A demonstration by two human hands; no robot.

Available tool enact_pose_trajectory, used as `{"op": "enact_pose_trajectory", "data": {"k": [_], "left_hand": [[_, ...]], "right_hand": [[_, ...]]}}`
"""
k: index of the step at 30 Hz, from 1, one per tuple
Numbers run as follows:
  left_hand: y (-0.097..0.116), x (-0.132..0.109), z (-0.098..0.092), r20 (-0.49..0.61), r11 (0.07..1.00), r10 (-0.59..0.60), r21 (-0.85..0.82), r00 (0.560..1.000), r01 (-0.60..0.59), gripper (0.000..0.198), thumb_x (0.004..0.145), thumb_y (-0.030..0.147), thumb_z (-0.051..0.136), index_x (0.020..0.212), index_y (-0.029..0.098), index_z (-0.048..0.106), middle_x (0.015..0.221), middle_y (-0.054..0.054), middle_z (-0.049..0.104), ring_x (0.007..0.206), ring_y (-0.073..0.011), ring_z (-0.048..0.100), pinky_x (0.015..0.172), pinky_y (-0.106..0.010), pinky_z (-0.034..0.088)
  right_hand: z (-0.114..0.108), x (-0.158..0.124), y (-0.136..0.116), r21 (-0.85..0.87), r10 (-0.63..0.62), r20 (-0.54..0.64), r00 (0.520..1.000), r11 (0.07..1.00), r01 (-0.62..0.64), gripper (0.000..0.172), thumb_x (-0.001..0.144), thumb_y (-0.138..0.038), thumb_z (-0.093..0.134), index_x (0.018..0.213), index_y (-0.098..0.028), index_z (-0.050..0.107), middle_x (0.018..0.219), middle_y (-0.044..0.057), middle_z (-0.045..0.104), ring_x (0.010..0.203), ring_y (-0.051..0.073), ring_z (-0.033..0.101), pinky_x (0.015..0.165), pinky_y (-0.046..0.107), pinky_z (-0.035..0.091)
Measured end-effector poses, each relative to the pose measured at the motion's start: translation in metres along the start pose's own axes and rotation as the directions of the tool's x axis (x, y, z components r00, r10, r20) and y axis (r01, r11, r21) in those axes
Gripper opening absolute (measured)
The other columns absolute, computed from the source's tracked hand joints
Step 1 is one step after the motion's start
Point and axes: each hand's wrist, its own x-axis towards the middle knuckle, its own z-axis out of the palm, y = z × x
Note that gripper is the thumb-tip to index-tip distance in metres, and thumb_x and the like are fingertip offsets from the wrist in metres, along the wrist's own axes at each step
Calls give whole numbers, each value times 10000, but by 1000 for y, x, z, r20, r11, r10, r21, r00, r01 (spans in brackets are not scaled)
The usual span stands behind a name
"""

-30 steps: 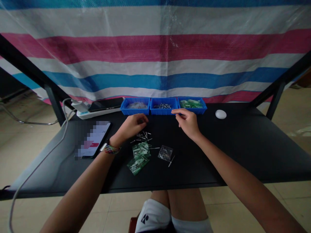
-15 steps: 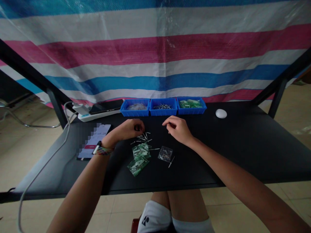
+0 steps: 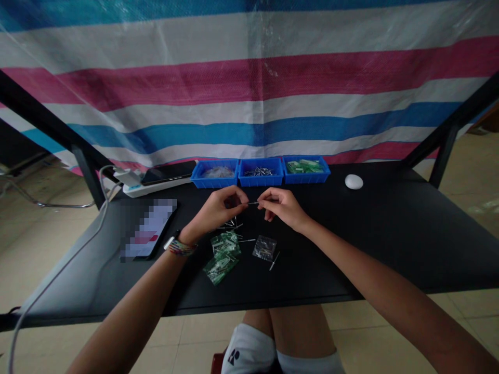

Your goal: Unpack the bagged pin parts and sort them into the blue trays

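Note:
A thin metal blind rivet (image 3: pixel 253 203) spans the gap between my two hands. My left hand (image 3: pixel 225 208) pinches one end between thumb and fingertips. At the other end, the closed fingertips of my right hand (image 3: pixel 281 206) grip it. Below my left hand lies a loose pile of rivets (image 3: pixel 233 224), partly hidden by that hand. Nearer to me are green plastic bags (image 3: pixel 221 266) with rivets inside. A small clear bag (image 3: pixel 264 248) rests to their right, with a single loose rivet (image 3: pixel 275 261) beside it.
Three blue bins stand in a row at the back: clear bags in the left bin (image 3: pixel 214 182), rivets in the middle bin (image 3: pixel 260 180), green bags in the right bin (image 3: pixel 306 177). A phone (image 3: pixel 150 228), a power strip (image 3: pixel 156 187) and a white mouse (image 3: pixel 354 182) are on the black table.
My left hand has moved right, away from the rivet pile, bringing a rivet up to my right hand. Both hands now hold it. My right hand has barely shifted.

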Motion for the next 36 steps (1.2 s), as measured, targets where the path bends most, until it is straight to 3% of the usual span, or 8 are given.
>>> {"op": "enact_pose_trajectory", "data": {"k": [6,13,22,28,36], "left_hand": [[3,0,0,-5,996,-35,-84,999,34,305,894,418,797,1035,166,700,900,-40,714,763,-155,641,678,-251,487],[6,2,-3,67,989,-101,-101,993,108,426,997,531,612,838,150,717,762,-47,705,719,-165,635,688,-266,491],[11,2,0,50,974,-118,-190,992,126,288,904,419,729,802,154,684,718,-14,654,679,-139,596,663,-254,475],[11,1,0,19,976,-58,-209,998,61,256,907,383,741,814,151,684,752,-13,655,695,-134,592,672,-252,469],[4,1,4,-8,981,-56,-185,998,54,278,892,410,778,855,149,690,769,-13,640,694,-133,560,648,-254,428]], "right_hand": [[1,-1,-4,40,-35,-74,997,998,38,194,750,-311,814,849,-187,702,782,1,717,559,122,676,479,227,553],[3,-2,-3,33,-103,-70,992,994,106,228,763,-348,857,837,-184,716,769,-6,687,565,122,676,500,242,570],[2,-3,-3,7,-106,-51,993,994,107,171,796,-328,820,861,-188,743,697,-8,688,593,138,681,563,265,592],[-1,-1,-3,73,-37,-101,994,996,44,287,831,-449,793,954,-191,762,899,29,747,566,116,684,510,250,599],[4,0,2,100,24,-56,998,995,-18,379,771,-508,873,888,-188,706,786,3,715,547,120,664,493,255,607]]}}
